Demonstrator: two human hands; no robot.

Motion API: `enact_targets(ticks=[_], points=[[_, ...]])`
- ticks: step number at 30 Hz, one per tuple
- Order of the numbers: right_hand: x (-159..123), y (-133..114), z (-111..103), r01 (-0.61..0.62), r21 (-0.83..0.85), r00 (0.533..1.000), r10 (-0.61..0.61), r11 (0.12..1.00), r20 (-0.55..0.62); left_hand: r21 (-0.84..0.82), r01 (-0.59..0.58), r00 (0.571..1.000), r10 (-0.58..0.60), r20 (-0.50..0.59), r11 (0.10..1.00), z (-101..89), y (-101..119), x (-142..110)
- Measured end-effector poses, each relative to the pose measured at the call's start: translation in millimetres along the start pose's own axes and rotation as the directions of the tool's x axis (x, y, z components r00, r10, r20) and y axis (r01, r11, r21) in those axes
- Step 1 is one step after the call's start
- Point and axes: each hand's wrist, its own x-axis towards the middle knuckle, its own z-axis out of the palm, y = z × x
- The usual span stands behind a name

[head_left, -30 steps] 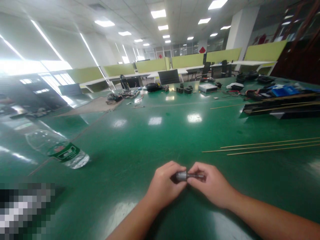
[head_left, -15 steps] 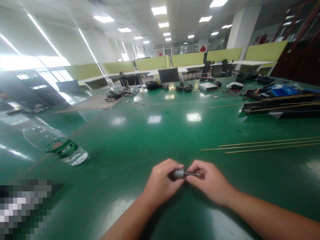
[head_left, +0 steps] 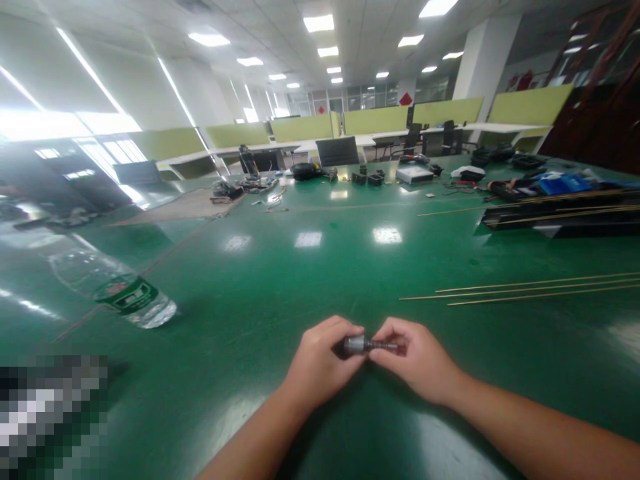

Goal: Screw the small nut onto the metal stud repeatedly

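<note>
My left hand [head_left: 324, 360] is closed around a small grey cylindrical metal tool with a thin dark shaft [head_left: 356, 344]; its exact kind is too small to make out. The shaft points right, and the tool's left end is hidden in the palm. At the shaft, the thumb and fingers of my right hand [head_left: 420, 360] are pinched together on it. Both hands are close together, low over the green table [head_left: 280, 287]. Beyond my right hand lie three thin brass-coloured rods [head_left: 525, 291].
A clear plastic bottle with a green label [head_left: 133, 295] is at the left. A pixelated object [head_left: 45, 413] lies at the lower left. More rods rest on a black tray-like piece [head_left: 560, 220] at the right. Several tools and a white box [head_left: 414, 174] line the far edge.
Both hands keep the same grip on the tool and have shifted very slightly left. The view has moved a little; nothing else has visibly changed.
</note>
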Motion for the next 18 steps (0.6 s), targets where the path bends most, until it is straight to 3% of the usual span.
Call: enact_targets(ticks=[18], points=[[-1.0, 1.1, -0.6, -0.027, 0.004, 0.999, 0.027, 1.0, -0.025, 0.006, -0.006, 1.0, 0.006, -0.009, 1.0, -6.2, 0.1, 0.6]])
